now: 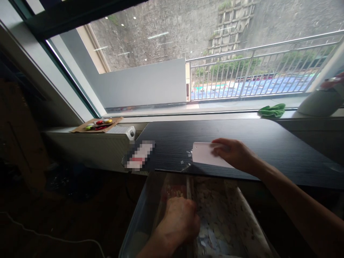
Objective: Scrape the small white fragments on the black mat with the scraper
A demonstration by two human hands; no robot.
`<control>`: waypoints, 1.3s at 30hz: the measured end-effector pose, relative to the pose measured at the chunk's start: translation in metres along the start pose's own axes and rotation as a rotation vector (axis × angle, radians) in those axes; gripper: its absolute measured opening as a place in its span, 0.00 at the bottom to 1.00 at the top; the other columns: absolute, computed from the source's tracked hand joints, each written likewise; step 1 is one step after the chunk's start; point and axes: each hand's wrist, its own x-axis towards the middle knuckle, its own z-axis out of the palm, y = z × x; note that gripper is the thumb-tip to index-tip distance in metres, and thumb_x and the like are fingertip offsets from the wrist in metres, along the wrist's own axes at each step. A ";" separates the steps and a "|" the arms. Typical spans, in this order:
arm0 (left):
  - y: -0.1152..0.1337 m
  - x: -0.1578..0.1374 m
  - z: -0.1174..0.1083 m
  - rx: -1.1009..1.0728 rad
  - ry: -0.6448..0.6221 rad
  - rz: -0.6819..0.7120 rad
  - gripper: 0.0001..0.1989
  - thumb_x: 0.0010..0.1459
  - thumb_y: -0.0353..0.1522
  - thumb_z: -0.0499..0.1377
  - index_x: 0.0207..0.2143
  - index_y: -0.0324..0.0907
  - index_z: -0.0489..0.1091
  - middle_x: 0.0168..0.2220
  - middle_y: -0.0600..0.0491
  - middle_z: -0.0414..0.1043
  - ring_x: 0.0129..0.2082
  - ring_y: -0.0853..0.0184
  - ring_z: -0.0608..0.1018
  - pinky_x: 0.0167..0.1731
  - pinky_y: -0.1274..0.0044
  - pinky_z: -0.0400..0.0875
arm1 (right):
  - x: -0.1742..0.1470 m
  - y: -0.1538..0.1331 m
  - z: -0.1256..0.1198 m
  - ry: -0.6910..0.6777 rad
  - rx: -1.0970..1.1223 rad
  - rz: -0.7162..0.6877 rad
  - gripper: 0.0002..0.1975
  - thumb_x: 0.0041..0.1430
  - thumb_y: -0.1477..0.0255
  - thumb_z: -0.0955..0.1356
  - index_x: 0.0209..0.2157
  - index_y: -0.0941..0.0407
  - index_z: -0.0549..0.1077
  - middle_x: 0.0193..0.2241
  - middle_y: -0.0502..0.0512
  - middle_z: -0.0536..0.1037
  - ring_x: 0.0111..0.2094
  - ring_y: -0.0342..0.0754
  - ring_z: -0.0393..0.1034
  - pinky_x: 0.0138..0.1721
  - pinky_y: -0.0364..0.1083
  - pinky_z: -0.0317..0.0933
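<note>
On the dark tabletop, my right hand grips a flat, pale pinkish-white card with a small hole near one corner. The card lies nearly flat, its left edge beside small white scraps. My left hand is closed in a fist over a clear plastic bin below the table's front edge. Whatever its fingers hold is hidden. Just beyond that fist is a reddish patch with small pale bits. Many pale flakes lie in the bin's right part.
A blurred-out item sits at the table's left end. Left of it are a white radiator and cardboard with colourful small things. A green cloth lies on the windowsill. A white cable crosses the dark floor.
</note>
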 end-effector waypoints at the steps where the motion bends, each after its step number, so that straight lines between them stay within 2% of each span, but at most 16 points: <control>1: 0.000 0.000 0.001 -0.001 0.007 0.003 0.18 0.52 0.31 0.51 0.38 0.38 0.78 0.38 0.40 0.79 0.41 0.54 0.80 0.45 0.68 0.71 | 0.000 0.000 0.000 0.000 0.020 0.003 0.14 0.55 0.66 0.66 0.42 0.55 0.76 0.29 0.53 0.83 0.32 0.51 0.78 0.38 0.49 0.70; 6: -0.001 0.001 0.004 -0.010 0.020 0.000 0.17 0.52 0.32 0.51 0.37 0.40 0.79 0.37 0.41 0.79 0.41 0.54 0.80 0.44 0.68 0.71 | -0.003 0.001 0.003 -0.052 0.094 -0.001 0.14 0.56 0.66 0.66 0.42 0.55 0.76 0.30 0.53 0.83 0.33 0.50 0.78 0.38 0.48 0.70; 12: -0.003 0.002 0.007 -0.008 0.042 0.021 0.18 0.52 0.32 0.51 0.36 0.38 0.78 0.36 0.39 0.79 0.40 0.53 0.80 0.43 0.67 0.72 | -0.010 0.001 -0.009 -0.061 0.094 0.045 0.14 0.54 0.66 0.67 0.41 0.56 0.76 0.29 0.54 0.83 0.33 0.51 0.78 0.39 0.49 0.70; 18: -0.001 0.000 0.001 -0.015 0.003 0.009 0.17 0.53 0.32 0.50 0.37 0.40 0.78 0.37 0.42 0.79 0.41 0.55 0.79 0.44 0.68 0.71 | 0.000 -0.001 0.005 -0.079 0.171 0.021 0.14 0.54 0.66 0.67 0.42 0.55 0.76 0.31 0.54 0.83 0.35 0.52 0.78 0.40 0.49 0.71; 22: -0.001 0.000 0.000 -0.003 -0.004 0.003 0.17 0.53 0.31 0.50 0.37 0.41 0.78 0.36 0.42 0.79 0.41 0.55 0.80 0.44 0.68 0.71 | -0.006 -0.002 -0.001 -0.110 0.130 0.047 0.12 0.52 0.69 0.68 0.39 0.55 0.77 0.29 0.53 0.83 0.33 0.52 0.78 0.38 0.48 0.70; 26: 0.000 0.000 0.001 0.002 0.008 0.008 0.17 0.52 0.31 0.51 0.36 0.39 0.78 0.36 0.41 0.79 0.41 0.55 0.80 0.43 0.69 0.71 | -0.010 -0.003 -0.009 -0.078 0.169 0.084 0.14 0.49 0.67 0.68 0.38 0.56 0.77 0.28 0.54 0.83 0.32 0.52 0.78 0.37 0.49 0.71; 32: 0.000 0.000 0.001 -0.011 -0.002 0.002 0.17 0.53 0.31 0.50 0.37 0.40 0.78 0.37 0.41 0.79 0.41 0.54 0.79 0.44 0.68 0.70 | 0.000 -0.004 0.003 -0.067 0.252 0.075 0.16 0.50 0.66 0.68 0.41 0.57 0.76 0.30 0.56 0.83 0.34 0.51 0.78 0.40 0.49 0.71; 36: -0.001 0.001 0.002 -0.013 0.016 0.006 0.17 0.53 0.31 0.50 0.37 0.39 0.78 0.37 0.41 0.79 0.41 0.54 0.80 0.44 0.68 0.71 | -0.006 -0.007 -0.008 -0.105 0.173 0.095 0.14 0.48 0.68 0.69 0.38 0.57 0.78 0.27 0.54 0.83 0.30 0.51 0.78 0.33 0.47 0.71; 39: -0.001 0.002 0.003 -0.011 0.025 0.009 0.17 0.53 0.32 0.50 0.38 0.38 0.78 0.36 0.40 0.79 0.41 0.54 0.80 0.44 0.68 0.71 | -0.010 -0.003 -0.016 -0.076 0.159 0.081 0.15 0.49 0.67 0.70 0.39 0.57 0.78 0.28 0.55 0.83 0.31 0.52 0.78 0.35 0.48 0.71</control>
